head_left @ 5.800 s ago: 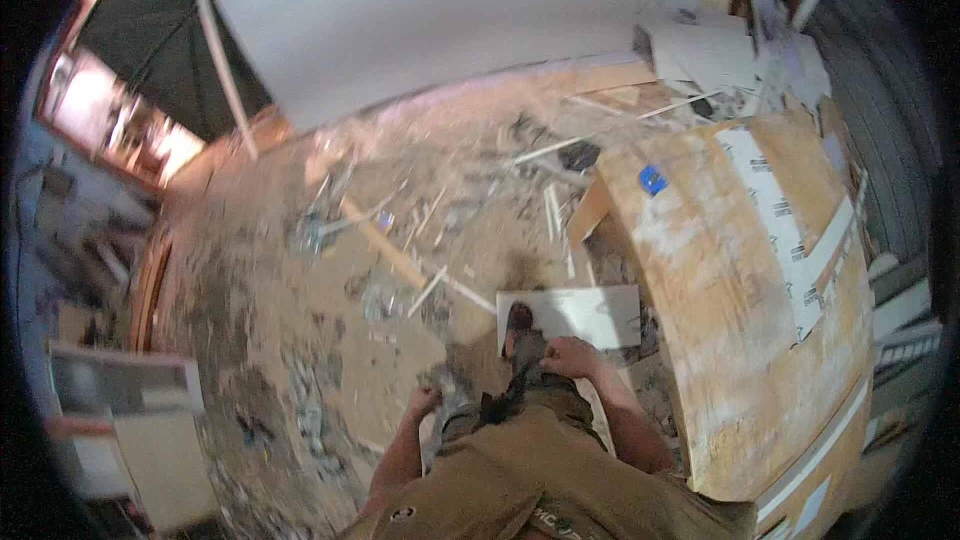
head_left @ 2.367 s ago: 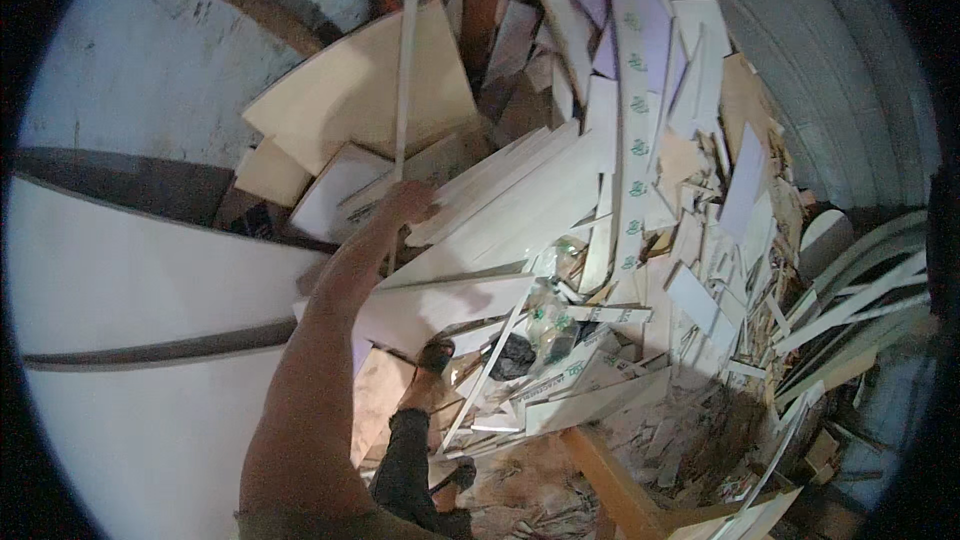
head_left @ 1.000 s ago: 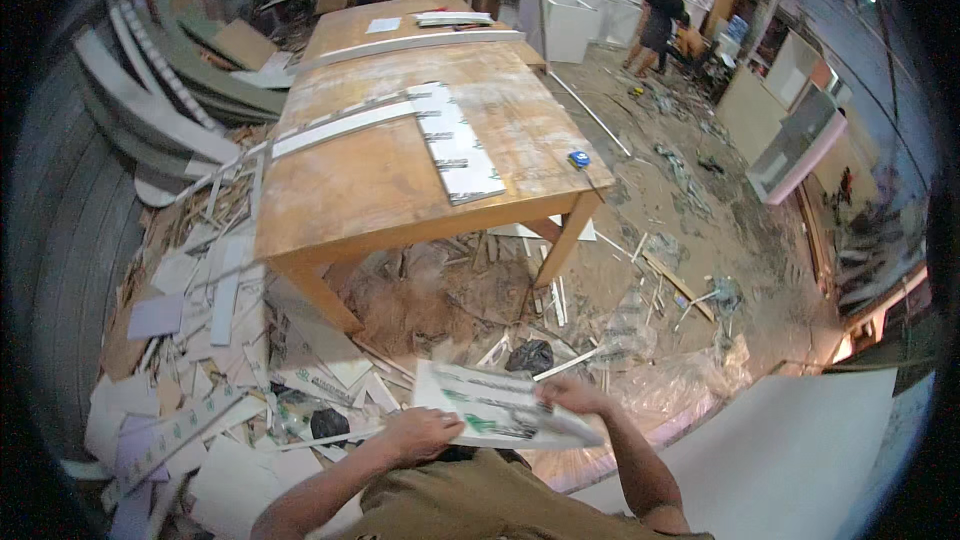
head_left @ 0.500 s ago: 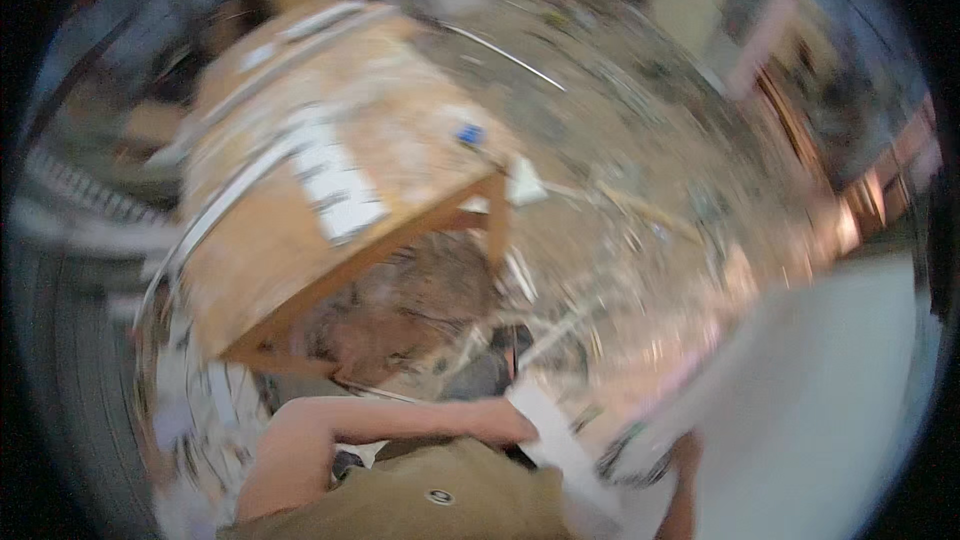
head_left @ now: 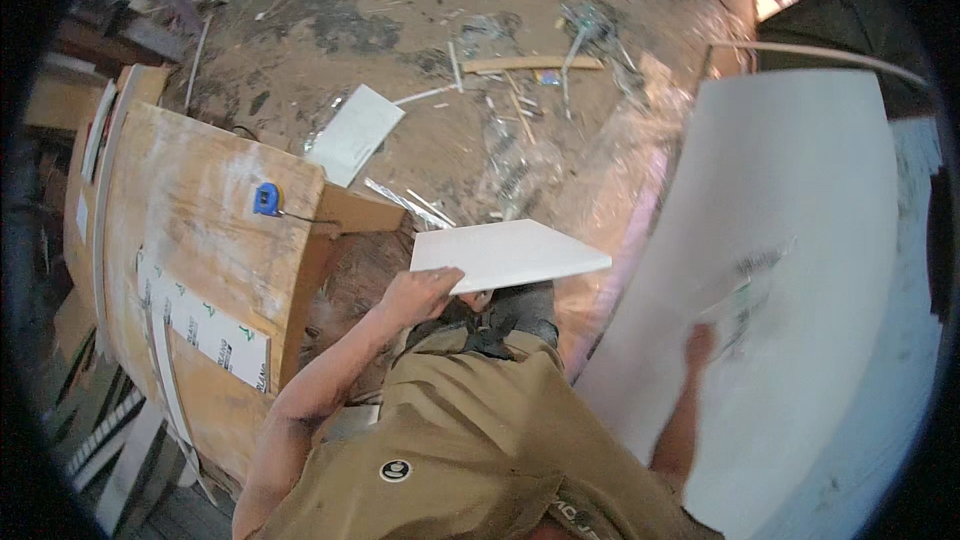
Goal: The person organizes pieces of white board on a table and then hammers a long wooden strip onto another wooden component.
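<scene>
My left hand [head_left: 425,295] is closed on the near left edge of a white flat panel [head_left: 510,253], held out in front of my body with its broad face up. To the right, my right hand [head_left: 700,345] is stretched over a large white sheet [head_left: 800,160] and blurred by motion. A crumpled piece of clear plastic film [head_left: 745,290] trails from its fingertips; the fingers look closed on it, though the grip is smeared.
A wooden table [head_left: 210,160] on the left bears a blue tape measure [head_left: 267,199] and a printed white strip [head_left: 215,330]. Beyond it, another white panel [head_left: 356,135] lies low by the table's corner. Offcuts, a wooden strip [head_left: 535,64] and plastic scraps litter the dirt floor.
My view has swung right, bringing the large white sheet further in. The white panel has come up flat before me in my left hand. My right hand has moved outward with the plastic film.
</scene>
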Available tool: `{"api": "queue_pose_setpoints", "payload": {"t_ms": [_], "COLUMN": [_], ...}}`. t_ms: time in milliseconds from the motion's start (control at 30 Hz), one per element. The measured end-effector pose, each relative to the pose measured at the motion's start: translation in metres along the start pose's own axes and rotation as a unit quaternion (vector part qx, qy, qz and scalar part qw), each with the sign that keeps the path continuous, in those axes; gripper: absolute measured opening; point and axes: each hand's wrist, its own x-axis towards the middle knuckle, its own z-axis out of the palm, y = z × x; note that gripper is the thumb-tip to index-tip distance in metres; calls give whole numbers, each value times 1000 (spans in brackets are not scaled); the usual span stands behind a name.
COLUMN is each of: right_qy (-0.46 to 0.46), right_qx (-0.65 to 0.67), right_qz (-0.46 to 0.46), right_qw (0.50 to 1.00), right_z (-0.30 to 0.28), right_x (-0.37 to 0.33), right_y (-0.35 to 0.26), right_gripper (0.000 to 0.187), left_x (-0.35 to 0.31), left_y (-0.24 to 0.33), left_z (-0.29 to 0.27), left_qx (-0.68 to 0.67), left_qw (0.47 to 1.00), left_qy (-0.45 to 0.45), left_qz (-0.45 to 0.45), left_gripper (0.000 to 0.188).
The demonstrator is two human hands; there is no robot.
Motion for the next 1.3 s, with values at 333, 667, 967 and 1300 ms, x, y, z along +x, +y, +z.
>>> {"api": "queue_pose_setpoints", "payload": {"t_ms": [333, 667, 967, 1300], "right_qy": [-401, -334, -363, -361], "right_qx": [453, 593, 679, 535], "right_qz": [-54, -19, -297, -472], "right_qw": [794, 732, 565, 600], "right_z": [26, -154, -378, -465], "right_x": [317, 788, 883, 912], "right_y": [-278, -386, -665, -989], "right_gripper": [41, 58, 58, 42], "left_x": [152, 204, 143, 73], "left_y": [-113, -176, -257, -450], "left_z": [-153, -305, -279, -296], "left_qx": [-43, -323, -261, -271], "left_qw": [958, 660, 345, 42], "left_qy": [183, 588, 794, 879], "left_qz": [-216, -338, -428, -390], "left_gripper": [44, 36, 29, 25]}}
